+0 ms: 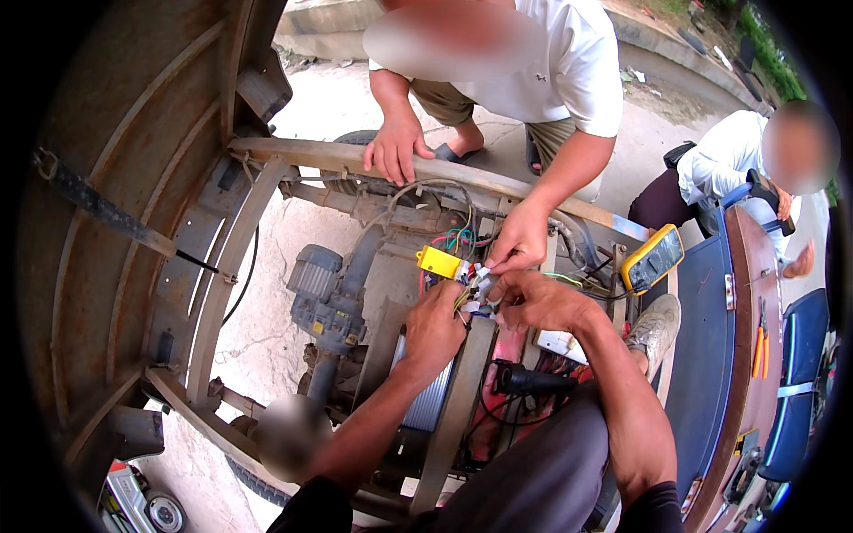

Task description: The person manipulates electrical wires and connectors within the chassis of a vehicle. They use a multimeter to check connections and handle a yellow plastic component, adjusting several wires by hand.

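Note:
Over the metal vehicle frame (462, 373), both my hands meet at a bundle of thin coloured wires with white plug connectors (481, 282). My left hand (435, 324) is closed on wires at the bundle's left side, its fingertips partly hidden. From the right, my right hand (544, 302) pinches at the wire connectors. A small yellow box (439, 262) with wires coming out of it lies just above my left hand. A co-worker's hand (522, 235) reaches in from above and touches a white connector close to my right fingers.
The co-worker's other hand (397, 147) rests on the frame rail (320, 158). A motor (324, 284) sits left. A raised rusty panel (115, 204) stands far left. At right are a yellow-cased phone (653, 258), a shoe (656, 330), pliers (761, 342) and another person (724, 169).

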Demonstrator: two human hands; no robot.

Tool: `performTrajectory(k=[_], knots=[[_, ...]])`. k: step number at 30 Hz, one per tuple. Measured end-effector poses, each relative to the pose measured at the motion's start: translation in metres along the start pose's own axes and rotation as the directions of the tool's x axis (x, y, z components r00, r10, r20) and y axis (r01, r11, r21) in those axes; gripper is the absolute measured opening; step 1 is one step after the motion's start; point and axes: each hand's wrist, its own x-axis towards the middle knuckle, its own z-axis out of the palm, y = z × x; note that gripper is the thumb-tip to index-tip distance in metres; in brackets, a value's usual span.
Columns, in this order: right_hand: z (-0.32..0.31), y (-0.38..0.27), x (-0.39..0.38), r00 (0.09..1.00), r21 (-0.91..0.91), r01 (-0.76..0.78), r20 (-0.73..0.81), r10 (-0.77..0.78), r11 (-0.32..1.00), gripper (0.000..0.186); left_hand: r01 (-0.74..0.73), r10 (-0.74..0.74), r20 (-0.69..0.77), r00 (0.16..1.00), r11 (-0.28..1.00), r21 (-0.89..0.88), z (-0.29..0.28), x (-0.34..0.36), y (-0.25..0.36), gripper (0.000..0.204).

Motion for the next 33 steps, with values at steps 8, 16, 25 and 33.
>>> performTrajectory(k=[8,16,25,33], knots=[[0.002,-0.001,0.003,0.988,0.018,0.008,-0.154,-0.005,1.0,0.027,0.323,-0.351,0.064,0.934,0.755,-0.57,0.009,-0.008,-0.004,0.019],[0.009,-0.007,0.004,0.974,-0.036,0.083,-0.207,-0.089,0.996,0.03,0.506,-0.392,0.32,0.862,0.666,-0.548,-0.016,0.001,-0.019,0.017],[0.031,-0.032,0.008,0.942,-0.453,0.027,-0.287,-0.174,0.891,0.034,0.562,-0.402,0.394,0.827,0.623,-0.544,-0.026,0.004,-0.019,0.015],[0.021,0.011,0.027,0.955,-0.158,0.139,-0.24,-0.175,0.978,0.024,0.592,-0.422,0.416,0.805,0.556,-0.583,-0.026,0.008,-0.022,0.018]])
